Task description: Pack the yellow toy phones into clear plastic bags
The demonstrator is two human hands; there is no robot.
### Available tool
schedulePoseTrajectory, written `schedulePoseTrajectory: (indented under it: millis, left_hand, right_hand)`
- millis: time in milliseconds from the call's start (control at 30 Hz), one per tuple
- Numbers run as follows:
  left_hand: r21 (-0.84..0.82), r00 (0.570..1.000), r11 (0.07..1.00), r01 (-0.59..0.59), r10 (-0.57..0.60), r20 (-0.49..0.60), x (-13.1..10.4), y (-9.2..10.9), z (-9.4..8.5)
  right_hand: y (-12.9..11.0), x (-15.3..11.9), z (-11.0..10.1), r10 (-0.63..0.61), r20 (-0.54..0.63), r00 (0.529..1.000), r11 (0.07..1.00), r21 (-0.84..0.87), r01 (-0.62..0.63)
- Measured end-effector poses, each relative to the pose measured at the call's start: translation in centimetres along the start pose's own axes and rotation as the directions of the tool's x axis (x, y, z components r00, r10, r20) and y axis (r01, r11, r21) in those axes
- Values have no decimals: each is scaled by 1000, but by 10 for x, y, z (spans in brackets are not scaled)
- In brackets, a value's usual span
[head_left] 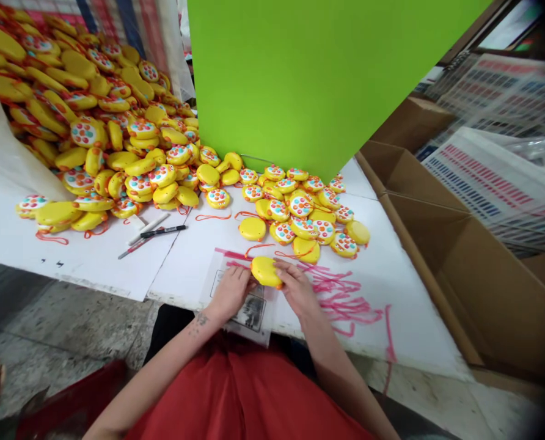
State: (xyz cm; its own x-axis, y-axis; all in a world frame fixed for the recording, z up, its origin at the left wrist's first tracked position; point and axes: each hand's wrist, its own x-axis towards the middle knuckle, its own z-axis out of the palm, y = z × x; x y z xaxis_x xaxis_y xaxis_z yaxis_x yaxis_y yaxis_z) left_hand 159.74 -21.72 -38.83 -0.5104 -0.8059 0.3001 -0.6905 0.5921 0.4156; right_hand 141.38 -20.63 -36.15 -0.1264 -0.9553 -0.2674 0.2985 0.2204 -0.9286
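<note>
A yellow oval toy (264, 271) with small orange parts is between my hands, its plain yellow side up. My right hand (294, 284) pinches its right end between thumb and fingers. At its left edge are the closed fingers of my left hand (234, 287), their tips partly hidden. Beneath my hands lies a clear plastic bag or sheet (249, 311) with dark printing, near the table edge. Just beyond, a loose group of similar toys (301, 205) shows white faces with coloured dots; some have orange cord loops (258, 247).
A large heap of these toys (84, 131) spills from a sack at the left. Pens (163, 231) lie on the white table (181, 263). A green board (291, 79) stands at the back. Pink strips (346, 299) lie at right, beside open cardboard boxes (474, 269).
</note>
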Motion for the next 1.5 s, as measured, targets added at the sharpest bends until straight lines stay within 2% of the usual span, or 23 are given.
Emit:
schedulePoseTrajectory:
  millis: [67, 167, 333, 400, 500, 567, 600, 733, 867, 967, 1033, 1067, 1133, 1167, 1233, 1300, 1333, 1400, 1500]
  left_hand:
    - [3, 1000, 1000, -2, 2, 17, 1, -1, 0]
    - [-19, 999, 1000, 24, -23, 25, -1, -1, 1]
    - [-144, 996, 989, 35, -46, -76, -5, -3, 2]
    - [-125, 998, 992, 6, -14, -61, -5, -2, 0]
    - [-38, 999, 999, -35, 37, 36, -3, 0, -4]
    - [-5, 995, 997, -74, 74, 62, -2, 1, -6]
    - [2, 994, 996, -92, 91, 58, -2, 1, -6]
    - [-19, 993, 993, -116, 115, -18, -4, -1, -3]
    - [-19, 980, 995, -94, 89, -180, -5, 1, -4]
    - [-48, 961, 996, -77, 61, -270, -4, 4, -9]
    - [-97, 963, 992, -80, 51, -266, -3, 5, -12]
    - [-125, 968, 989, -73, 40, -250, -2, 5, -12]
    - [-185, 978, 982, -30, -9, -207, -1, 4, -12]
    - [-218, 982, 976, 2, -44, -186, 0, 4, -12]
    - [-281, 985, 958, 59, -102, -142, 1, 3, -12]
    - [-332, 987, 939, 89, -129, -100, 3, 1, -14]
    - [-352, 989, 931, 97, -131, -75, 5, 0, -16]
    - [-388, 993, 915, 109, -120, -4, 8, -2, -22]
    - [-431, 987, 892, 139, -90, 133, 13, -5, -37]
  right_hand:
    - [-4, 0, -5, -40, 30, 999, 992, -122, 44]
    - [-21, -2, -20, -68, 170, 983, 978, -185, 100]
    - [-38, -5, -37, -2, 427, 904, 978, -188, 90]
    - [-33, -1, -34, -36, 416, 909, 986, -134, 100]
    - [-20, 12, -23, -188, 218, 958, 979, -38, 201]
    - [-12, 23, -17, -248, 110, 963, 966, -51, 254]
    - [-9, 28, -15, -251, 99, 963, 963, -79, 259]
    - [-5, 38, -11, -170, 201, 965, 945, -246, 217]
    - [-4, 35, -2, -117, 313, 942, 880, -407, 244]
    - [-2, 29, 12, -39, 479, 877, 840, -460, 289]
    - [-3, 27, 17, -77, 551, 831, 785, -480, 391]
    - [-4, 27, 16, -139, 538, 831, 734, -507, 451]
    - [-8, 26, 10, -301, 411, 860, 597, -622, 506]
    - [-10, 25, 4, -354, 327, 876, 538, -696, 476]
    - [-12, 21, -7, -321, 219, 921, 484, -798, 359]
    - [-9, 14, -15, -203, 194, 960, 497, -824, 271]
    - [-6, 11, -17, -167, 203, 965, 516, -816, 261]
    - [0, 5, -16, -179, 225, 958, 557, -780, 287]
    - [8, 2, -6, -236, 228, 945, 568, -756, 324]
